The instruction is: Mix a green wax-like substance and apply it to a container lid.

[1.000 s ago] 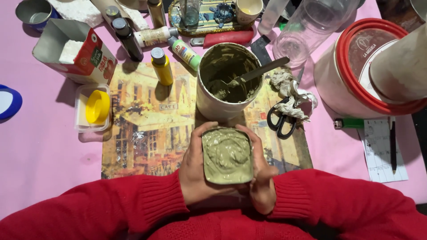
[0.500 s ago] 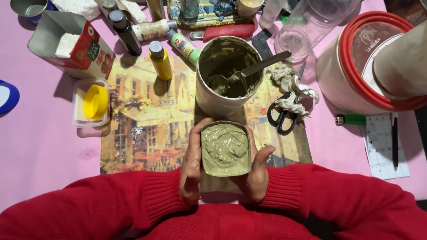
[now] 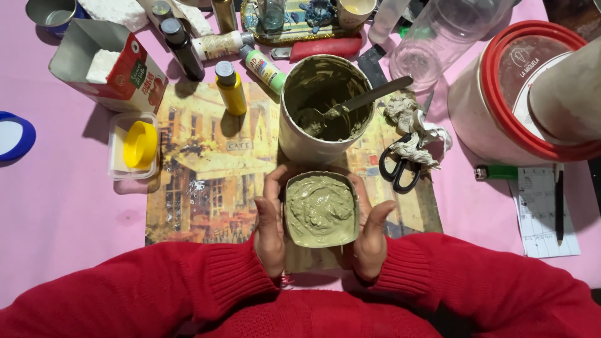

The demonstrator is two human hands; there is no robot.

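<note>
While the small square tin of olive-green paste sits low in the middle of the view, just in front of the person's red-sleeved body, both hands flank it: the left hand lies against its left wall and the right hand against its right wall. The fingers of each hand curl round toward the far side, the left thumb stands along the left rim, and the right thumb rises a little away from the right rim. So the tin is cupped between two palms rather than pinched; whether its base rests on the picture placemat or is carried just above it cannot be told from this angle.

The relation that matters is the line from the tin to the big white tub, which stands directly beyond it, farther from the body and just apart, on the same placemat. The tub holds the same green paste, and a metal spoon leans in it with its handle pointing up and to the right, past the rim toward the right hand's side. The tin has rounded corners and near-equal sides, so it shows no clear long axis; neither hand is nearer, as each holds one side.

To the right of the tub lie black-handled scissors with a crumpled rag, and to the left a yellow paint bottle, all on the pink table.
</note>
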